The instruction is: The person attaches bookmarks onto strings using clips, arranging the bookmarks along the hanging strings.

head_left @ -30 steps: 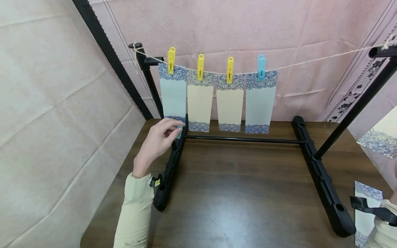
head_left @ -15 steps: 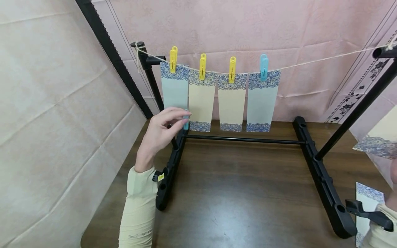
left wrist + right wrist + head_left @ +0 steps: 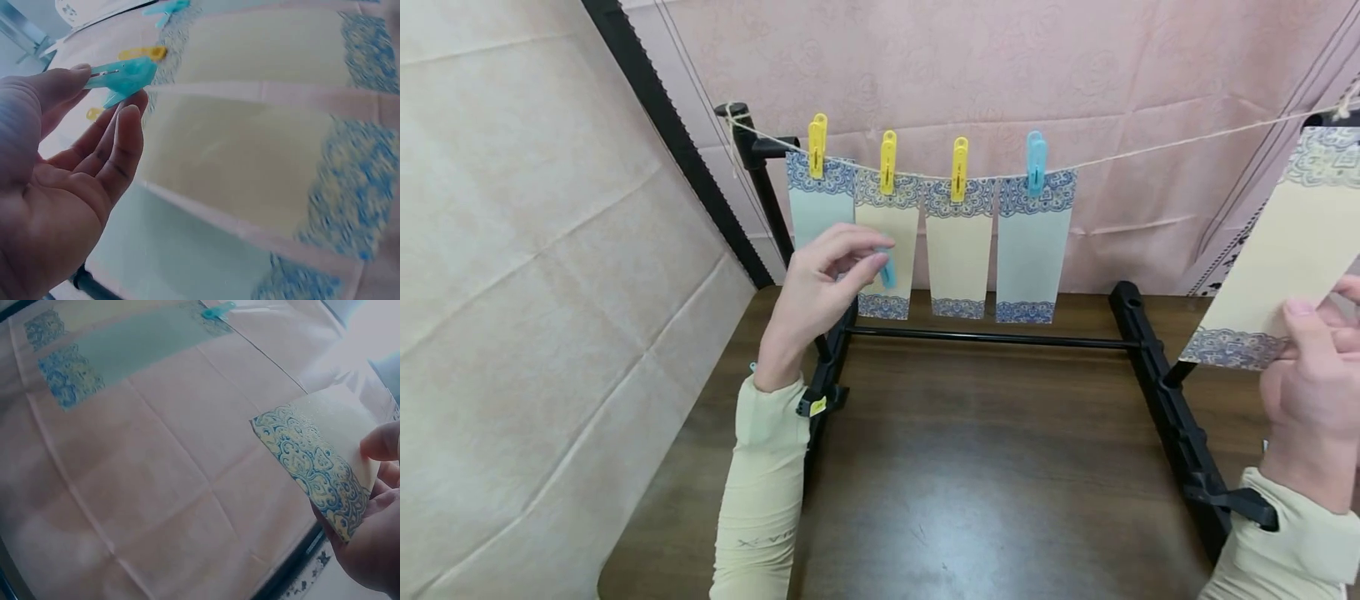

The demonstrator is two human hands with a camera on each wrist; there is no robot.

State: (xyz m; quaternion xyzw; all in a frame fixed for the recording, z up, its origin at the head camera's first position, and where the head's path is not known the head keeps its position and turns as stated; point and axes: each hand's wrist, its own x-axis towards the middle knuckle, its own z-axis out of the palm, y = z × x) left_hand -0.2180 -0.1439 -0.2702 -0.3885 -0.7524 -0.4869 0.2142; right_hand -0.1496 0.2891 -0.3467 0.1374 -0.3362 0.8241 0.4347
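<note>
Between thumb and fingertips my left hand (image 3: 816,292) pinches a blue clothespin (image 3: 889,271), in front of the hanging cards; the left wrist view shows the clothespin (image 3: 128,75) close up. My right hand (image 3: 1315,375) holds a cream card (image 3: 1273,258) with blue lace-patterned ends, thumb on its face, at the right of the head view. On the string (image 3: 1150,150) hang a light blue card (image 3: 820,204), two cream cards (image 3: 895,225) (image 3: 958,258) and another light blue card (image 3: 1035,250). Yellow clothespins (image 3: 959,169) hold the first three, a blue clothespin (image 3: 1036,162) the last.
The string is tied between two black posts (image 3: 767,196) of a stand. Its black feet (image 3: 1150,383) and crossbar (image 3: 992,336) rest on a brown wooden table (image 3: 970,467). Pink cloth (image 3: 1000,75) hangs behind, and pale cloth (image 3: 550,250) covers the left side.
My left hand has risen and moved right with the blue clothespin. My right hand has come into view from the right edge, bringing the cream card up and leftward.
</note>
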